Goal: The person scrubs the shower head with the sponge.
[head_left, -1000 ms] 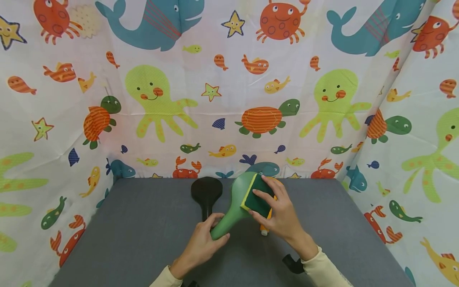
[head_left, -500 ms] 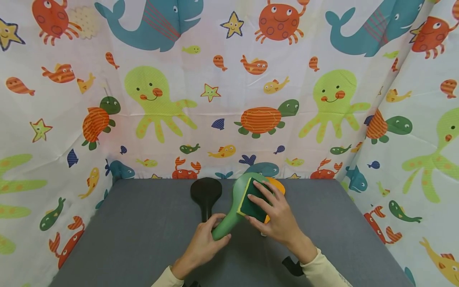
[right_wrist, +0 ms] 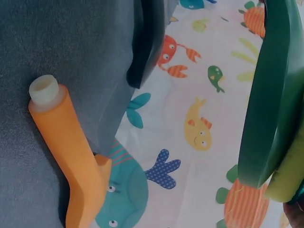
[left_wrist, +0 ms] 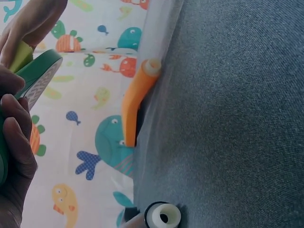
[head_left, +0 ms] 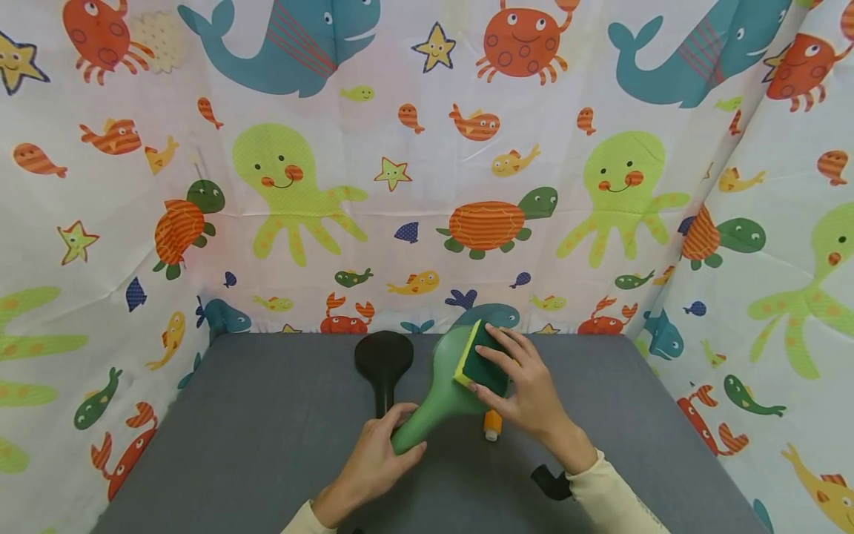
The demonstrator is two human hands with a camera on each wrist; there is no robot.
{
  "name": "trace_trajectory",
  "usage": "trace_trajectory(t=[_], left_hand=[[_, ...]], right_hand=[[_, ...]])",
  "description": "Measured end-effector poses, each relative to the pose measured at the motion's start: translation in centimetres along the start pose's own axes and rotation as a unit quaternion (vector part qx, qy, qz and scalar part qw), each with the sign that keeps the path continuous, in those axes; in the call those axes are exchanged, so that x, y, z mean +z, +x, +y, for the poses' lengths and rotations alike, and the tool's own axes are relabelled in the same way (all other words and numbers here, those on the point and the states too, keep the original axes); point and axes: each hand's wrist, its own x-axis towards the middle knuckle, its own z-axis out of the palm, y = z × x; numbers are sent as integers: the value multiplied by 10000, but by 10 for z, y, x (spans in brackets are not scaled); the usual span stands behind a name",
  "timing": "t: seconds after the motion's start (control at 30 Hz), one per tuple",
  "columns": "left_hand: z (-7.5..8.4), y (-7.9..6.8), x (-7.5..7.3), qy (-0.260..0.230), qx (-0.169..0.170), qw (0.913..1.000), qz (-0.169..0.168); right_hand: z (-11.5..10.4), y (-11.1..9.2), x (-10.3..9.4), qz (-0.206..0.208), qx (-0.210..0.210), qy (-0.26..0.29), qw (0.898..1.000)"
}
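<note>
My left hand (head_left: 373,463) grips the handle of a green handheld shower head (head_left: 448,378), held tilted above the table with its smooth back up. In the left wrist view, the perforated spray face of the shower head (left_wrist: 43,84) points toward the table. With spread fingers and thumb, my right hand (head_left: 534,389) holds a sponge (head_left: 485,367) by its edges. The sponge's dark green scouring side faces up, and its yellow side (right_wrist: 290,166) lies against the back of the shower head in the right wrist view.
Behind the hands, a black shower head (head_left: 385,357) lies on the grey table (head_left: 280,430). An orange shower head (head_left: 492,426) with a white end lies partly hidden under the green one. A curtain (head_left: 400,252) printed with sea animals surrounds the table. A black curved piece (head_left: 549,482) sits by the right wrist.
The sponge slid down and left across the shower head's back, then up and right again. The green head has dipped slightly, uncovering the orange handle's end. My left hand keeps its grip.
</note>
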Motion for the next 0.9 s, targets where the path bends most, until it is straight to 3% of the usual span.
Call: trace_trajectory(t=[0.33,0.67,0.9], left_hand=[[-1,-2,-1,83,167,9998,-16],[-2,2,0,51,130,9999,-6],[-2,6,4,122,139,9998,-1]], right_hand=[[15,7,0,47,502,226,9985],[4,13,3,35,168,71,9998],[-7,17,7,-214,55,-69,9997]])
